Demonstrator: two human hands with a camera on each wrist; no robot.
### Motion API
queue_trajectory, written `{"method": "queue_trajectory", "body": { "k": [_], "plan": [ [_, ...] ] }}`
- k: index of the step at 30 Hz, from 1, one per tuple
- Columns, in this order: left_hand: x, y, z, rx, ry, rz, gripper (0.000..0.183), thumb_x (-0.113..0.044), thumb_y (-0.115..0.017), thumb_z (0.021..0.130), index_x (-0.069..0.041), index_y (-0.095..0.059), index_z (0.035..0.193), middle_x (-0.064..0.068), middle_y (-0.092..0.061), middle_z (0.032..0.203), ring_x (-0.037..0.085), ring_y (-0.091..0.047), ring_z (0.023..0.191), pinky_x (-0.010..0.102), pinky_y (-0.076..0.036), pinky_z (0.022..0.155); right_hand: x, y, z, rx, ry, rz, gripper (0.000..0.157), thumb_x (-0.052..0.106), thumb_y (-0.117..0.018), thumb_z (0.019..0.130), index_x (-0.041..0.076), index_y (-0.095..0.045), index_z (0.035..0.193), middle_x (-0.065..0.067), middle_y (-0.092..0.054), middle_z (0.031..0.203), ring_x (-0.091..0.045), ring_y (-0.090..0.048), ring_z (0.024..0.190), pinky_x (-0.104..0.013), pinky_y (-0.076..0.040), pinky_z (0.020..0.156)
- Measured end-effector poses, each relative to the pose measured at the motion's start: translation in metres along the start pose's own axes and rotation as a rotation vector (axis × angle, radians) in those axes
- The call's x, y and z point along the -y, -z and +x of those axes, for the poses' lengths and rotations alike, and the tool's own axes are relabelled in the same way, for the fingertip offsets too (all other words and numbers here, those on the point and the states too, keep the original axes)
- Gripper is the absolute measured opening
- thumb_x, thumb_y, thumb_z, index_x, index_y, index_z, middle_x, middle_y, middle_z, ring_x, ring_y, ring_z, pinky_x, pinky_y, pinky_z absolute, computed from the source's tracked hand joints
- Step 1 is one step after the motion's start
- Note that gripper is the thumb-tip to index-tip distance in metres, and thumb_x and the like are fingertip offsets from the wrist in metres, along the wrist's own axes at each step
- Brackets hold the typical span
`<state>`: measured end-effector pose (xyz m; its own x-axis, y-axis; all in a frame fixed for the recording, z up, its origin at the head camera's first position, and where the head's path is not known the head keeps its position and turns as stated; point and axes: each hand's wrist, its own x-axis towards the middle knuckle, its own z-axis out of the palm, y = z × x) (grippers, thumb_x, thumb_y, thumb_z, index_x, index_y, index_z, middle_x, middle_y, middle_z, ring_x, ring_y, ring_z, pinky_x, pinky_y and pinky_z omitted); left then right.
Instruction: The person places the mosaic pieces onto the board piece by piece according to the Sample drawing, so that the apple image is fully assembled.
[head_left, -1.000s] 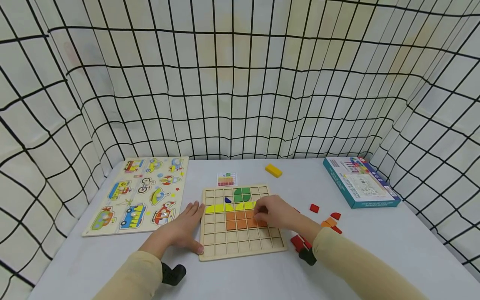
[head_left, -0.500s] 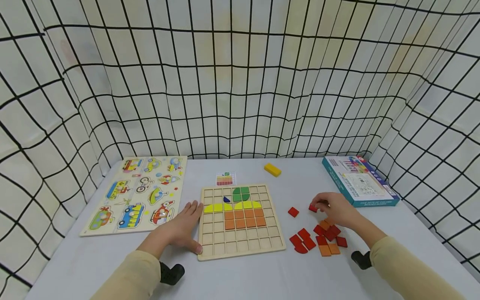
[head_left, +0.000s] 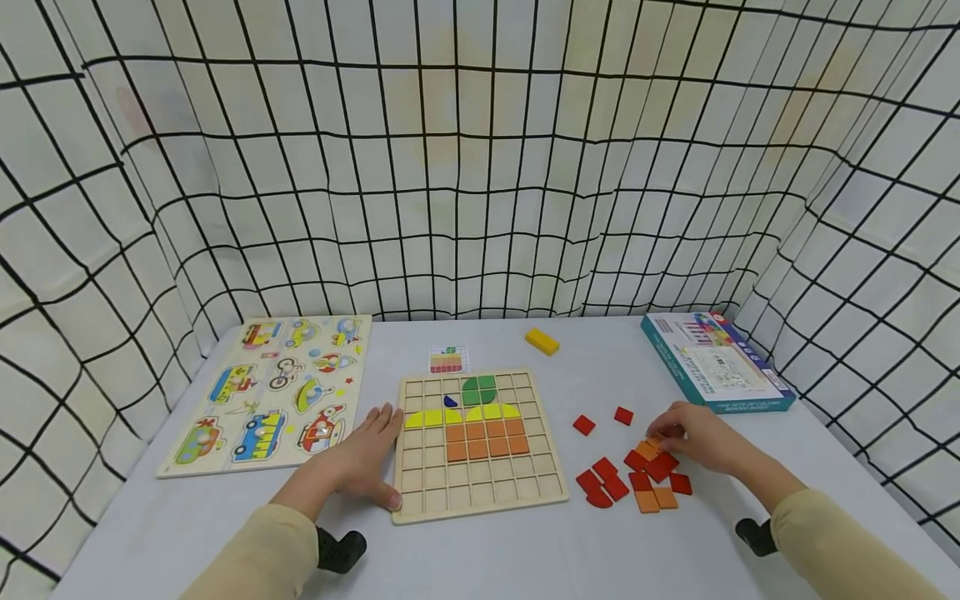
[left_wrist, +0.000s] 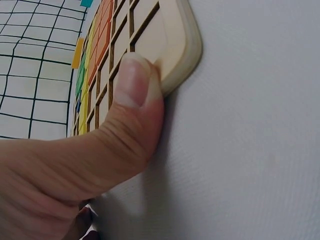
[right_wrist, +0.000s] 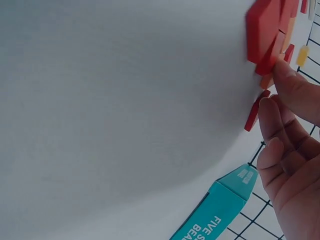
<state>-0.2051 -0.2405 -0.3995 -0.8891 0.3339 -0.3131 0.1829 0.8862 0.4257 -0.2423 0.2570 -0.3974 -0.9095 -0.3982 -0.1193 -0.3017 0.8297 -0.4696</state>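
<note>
A wooden grid board (head_left: 480,496) holds yellow, orange, green and dark blue pieces. My left hand (head_left: 360,458) lies along its left edge with fingers stretched. In the left wrist view the thumb (left_wrist: 132,90) rests on a corner of the board (left_wrist: 172,40). Right of the board, my right hand (head_left: 693,433) is at the loose tiles, its fingertips by an orange tile (head_left: 655,445). In the right wrist view, a gap shows between thumb and index fingertips, with a red piece (right_wrist: 256,111) close to the fingers.
Several loose red tiles (head_left: 603,469) lie between board and right hand. A picture card (head_left: 448,360) and a yellow block (head_left: 542,342) sit behind the board. A vehicle puzzle (head_left: 300,433) lies left; a teal box (head_left: 716,367) stands back right. Black netting (head_left: 450,208) surrounds the table.
My right hand went from the board to the loose pieces, touched a red tile there, then shifted down and right to the orange tiles. My left hand keeps its place at the board.
</note>
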Motion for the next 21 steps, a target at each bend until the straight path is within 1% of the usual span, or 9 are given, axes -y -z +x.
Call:
{"method": "queue_trajectory", "body": {
  "k": [6, 12, 17, 21],
  "plan": [
    [-0.0002, -0.0003, 0.0001, -0.001, 0.0, -0.007, 0.126, -0.033, -0.095, 0.069, 0.009, -0.017, 0.159, 0.033, -0.008, 0.168, 0.052, -0.004, 0.156, 0.064, -0.014, 0.127, -0.0014, -0.0039, -0.0012, 0.005, -0.006, -0.011, 0.021, 0.004, -0.073, 0.092, 0.012, -0.075, 0.112, -0.002, -0.064, 0.103, -0.017, -0.056, 0.098, -0.017, -0.052, 0.071],
    [0.0008, 0.0, -0.0006, -0.004, -0.006, -0.013, 0.126, -0.033, -0.095, 0.069, 0.009, -0.018, 0.159, 0.033, -0.008, 0.168, 0.052, -0.004, 0.156, 0.064, -0.014, 0.127, -0.0013, -0.0061, 0.0, -0.01, 0.026, -0.054, 0.019, 0.001, -0.071, 0.092, 0.016, -0.068, 0.103, -0.002, -0.059, 0.103, -0.017, -0.054, 0.098, -0.016, -0.053, 0.072],
    [0.0022, -0.0009, -0.0001, -0.003, -0.008, -0.021, 0.126, -0.033, -0.095, 0.069, 0.008, -0.018, 0.159, 0.032, -0.008, 0.168, 0.052, -0.003, 0.156, 0.064, -0.013, 0.127, 0.0004, -0.0055, -0.0026, -0.05, 0.028, -0.041, 0.018, 0.004, -0.076, 0.089, 0.015, -0.063, 0.095, 0.003, -0.062, 0.094, -0.014, -0.057, 0.093, -0.018, -0.054, 0.073],
    [0.003, -0.0019, 0.0007, -0.003, -0.005, -0.021, 0.126, -0.034, -0.095, 0.068, 0.008, -0.018, 0.159, 0.032, -0.009, 0.168, 0.051, -0.003, 0.156, 0.064, -0.013, 0.127, 0.0032, -0.0024, -0.0037, -0.046, 0.01, -0.019, 0.018, 0.008, -0.078, 0.089, 0.015, -0.061, 0.092, 0.006, -0.065, 0.088, -0.012, -0.059, 0.088, -0.017, -0.053, 0.073]
  ]
}}
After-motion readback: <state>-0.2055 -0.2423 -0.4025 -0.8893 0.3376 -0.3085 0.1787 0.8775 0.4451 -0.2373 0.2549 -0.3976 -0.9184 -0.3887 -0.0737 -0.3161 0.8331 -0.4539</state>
